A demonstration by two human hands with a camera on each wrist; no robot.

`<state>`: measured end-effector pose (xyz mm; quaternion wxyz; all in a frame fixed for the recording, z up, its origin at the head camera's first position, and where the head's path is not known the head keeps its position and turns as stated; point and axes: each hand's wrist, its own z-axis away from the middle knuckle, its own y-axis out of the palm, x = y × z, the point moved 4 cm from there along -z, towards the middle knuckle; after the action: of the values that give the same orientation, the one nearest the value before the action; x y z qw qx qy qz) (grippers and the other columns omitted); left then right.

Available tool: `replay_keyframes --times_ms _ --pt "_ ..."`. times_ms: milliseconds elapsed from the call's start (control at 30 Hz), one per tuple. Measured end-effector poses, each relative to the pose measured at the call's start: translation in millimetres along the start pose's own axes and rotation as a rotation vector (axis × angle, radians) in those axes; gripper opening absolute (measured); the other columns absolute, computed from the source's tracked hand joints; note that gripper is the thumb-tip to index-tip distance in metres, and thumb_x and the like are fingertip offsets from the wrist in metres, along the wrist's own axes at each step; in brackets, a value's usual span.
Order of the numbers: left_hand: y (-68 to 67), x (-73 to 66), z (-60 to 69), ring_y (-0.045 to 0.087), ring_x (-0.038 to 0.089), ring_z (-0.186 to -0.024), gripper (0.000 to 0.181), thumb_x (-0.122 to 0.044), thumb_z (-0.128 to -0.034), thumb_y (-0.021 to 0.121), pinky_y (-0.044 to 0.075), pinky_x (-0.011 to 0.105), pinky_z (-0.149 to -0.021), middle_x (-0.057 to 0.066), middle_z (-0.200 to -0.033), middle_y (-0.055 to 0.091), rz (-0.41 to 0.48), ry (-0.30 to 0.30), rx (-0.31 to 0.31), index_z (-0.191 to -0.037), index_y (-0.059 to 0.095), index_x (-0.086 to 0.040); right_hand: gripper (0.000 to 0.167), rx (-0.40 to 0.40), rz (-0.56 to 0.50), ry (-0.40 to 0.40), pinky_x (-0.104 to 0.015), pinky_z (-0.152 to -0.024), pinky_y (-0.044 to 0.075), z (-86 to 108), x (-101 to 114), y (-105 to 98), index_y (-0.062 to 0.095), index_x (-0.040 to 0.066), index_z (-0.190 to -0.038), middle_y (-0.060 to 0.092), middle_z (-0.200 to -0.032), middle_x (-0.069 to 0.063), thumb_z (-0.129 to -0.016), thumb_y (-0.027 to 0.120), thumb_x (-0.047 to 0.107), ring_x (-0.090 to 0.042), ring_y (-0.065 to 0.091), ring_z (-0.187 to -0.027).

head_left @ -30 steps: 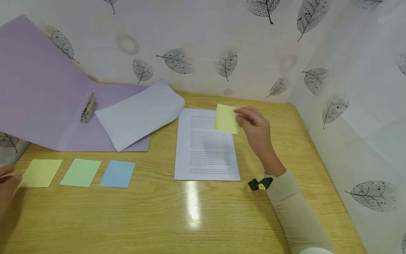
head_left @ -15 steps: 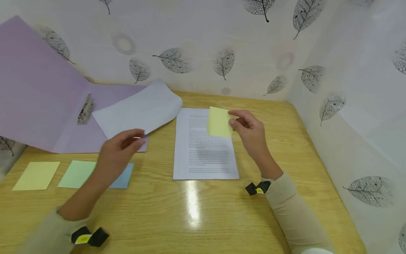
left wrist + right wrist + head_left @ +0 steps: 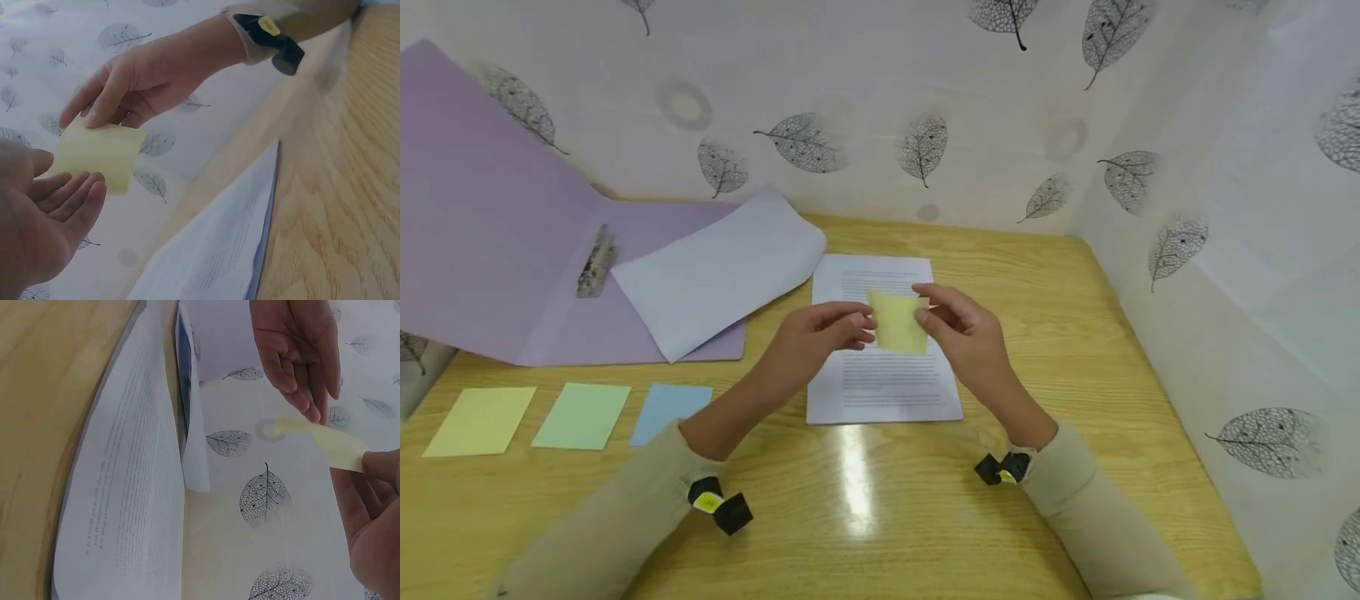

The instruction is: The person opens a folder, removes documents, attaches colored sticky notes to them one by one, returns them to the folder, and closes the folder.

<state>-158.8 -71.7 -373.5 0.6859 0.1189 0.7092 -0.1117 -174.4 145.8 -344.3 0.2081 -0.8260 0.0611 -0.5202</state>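
Head: square pale-yellow paper note (image 3: 898, 327) is held in the air over the white printed paper stack (image 3: 887, 398). Right hand (image 3: 973, 335) pinches its right edge, thumb against fingers. Left hand (image 3: 805, 340) is at its left edge.

Left wrist: note bows a little; left fingers loosely extended, not gripping; can't tell if they touch it.

Right wrist: note seen near edge-on, thin and curling. Likely very light, limp, easily creased, maybe tacky-backed; best taken by a gentle flat pinch at the left edge or a corner.
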Motion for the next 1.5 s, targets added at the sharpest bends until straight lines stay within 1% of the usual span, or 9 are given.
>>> replay_keyframes --times_ms 200,367,500,633,767,900,1167,1333,1500 --pt "2.0 9.9 -11.5 0.070 0.028 -0.113 0.041 -0.033 -0.1033 0.059 0.057 0.035 -0.094 0.016 -0.123 0.070 0.177 -0.092 -0.008 -0.127 0.064 0.000 0.027 0.078 0.100 -0.167 -0.023 -0.073 0.056 4.1 3.7 11.7 0.072 0.004 -0.120 0.074 -0.096 -0.009 -0.093 0.069 0.002 -0.014 0.067 -0.081" --pt "0.9 15.4 -15.8 0.072 0.025 -0.104 0.036 -0.025 -0.1026 0.060 0.058 0.037 -0.093 0.015 -0.114 0.069 0.234 -0.152 -0.075 -0.124 0.064 0.004 0.024 0.187 0.155 -0.241 -0.026 -0.079 0.057 7.8 2.6 20.6 0.074 0.006 -0.116 0.076 -0.102 -0.005 -0.093 0.070 0.003 -0.014 0.070 -0.088" --pt "-0.9 16.3 -16.3 0.073 0.019 -0.099 0.034 -0.018 -0.1018 0.061 0.058 0.035 -0.092 0.014 -0.113 0.069 0.243 -0.152 -0.106 -0.128 0.062 0.003 0.024 0.231 0.204 -0.292 -0.028 -0.078 0.057 9.6 1.1 24.2 0.074 0.008 -0.116 0.076 -0.103 -0.002 -0.093 0.071 0.004 -0.012 0.069 -0.089" --pt "-2.8 16.1 -16.1 0.074 0.017 -0.098 0.033 -0.014 -0.1010 0.062 0.058 0.033 -0.091 0.017 -0.119 0.070 0.224 -0.110 -0.113 -0.130 0.062 0.003 0.025 0.257 0.234 -0.320 -0.033 -0.078 0.057 10.5 -0.4 25.2 0.074 0.008 -0.117 0.075 -0.103 -0.002 -0.092 0.072 0.004 -0.013 0.068 -0.090" --pt "-5.4 17.4 -15.7 0.073 0.016 -0.097 0.032 -0.012 -0.1004 0.062 0.059 0.031 -0.089 0.019 -0.121 0.069 0.188 -0.075 -0.134 -0.127 0.063 0.005 0.026 0.307 0.196 -0.227 -0.034 -0.086 0.056 10.5 -3.7 24.9 0.072 0.009 -0.122 0.074 -0.110 -0.001 -0.097 0.068 0.010 -0.014 0.068 -0.100" --pt "-7.2 20.2 -15.2 0.073 0.016 -0.098 0.031 -0.010 -0.1006 0.062 0.060 0.031 -0.087 0.020 -0.121 0.069 0.159 -0.070 -0.138 -0.126 0.063 0.007 0.023 0.264 0.185 -0.133 -0.029 -0.085 0.056 7.5 -9.0 21.7 0.072 0.010 -0.121 0.073 -0.113 -0.001 -0.099 0.065 0.015 -0.013 0.067 -0.100" --pt "-9.0 28.1 -12.3 0.073 0.018 -0.095 0.031 -0.008 -0.1005 0.061 0.060 0.032 -0.087 0.021 -0.119 0.068 0.156 -0.099 -0.119 -0.126 0.062 0.009 0.019 0.155 0.285 -0.133 -0.025 -0.069 0.048 -2.4 -15.2 16.2 0.074 0.007 -0.113 0.062 -0.115 -0.006 -0.095 0.070 0.008 -0.013 0.054 -0.084" --pt "-9.5 32.3 -10.5 0.072 0.018 -0.095 0.032 -0.009 -0.1013 0.060 0.060 0.031 -0.087 0.021 -0.121 0.067 0.134 -0.128 -0.101 -0.127 0.061 0.010 0.016 0.186 0.342 -0.005 -0.027 -0.068 0.048 -8.4 -24.4 17.7 0.075 0.012 -0.112 0.066 -0.101 -0.001 -0.097 0.069 0.015 -0.013 0.055 -0.080" --pt "-13.1 41.4 -13.2 0.072 0.022 -0.100 0.025 -0.011 -0.1007 0.062 0.059 0.036 -0.090 0.016 -0.123 0.065 0.064 -0.183 -0.098 -0.122 0.067 0.001 0.012 0.243 0.331 0.155 -0.032 -0.070 0.051 -13.4 -38.2 20.1 0.075 0.015 -0.106 0.071 -0.098 0.001 -0.097 0.069 0.020 -0.016 0.060 -0.084"
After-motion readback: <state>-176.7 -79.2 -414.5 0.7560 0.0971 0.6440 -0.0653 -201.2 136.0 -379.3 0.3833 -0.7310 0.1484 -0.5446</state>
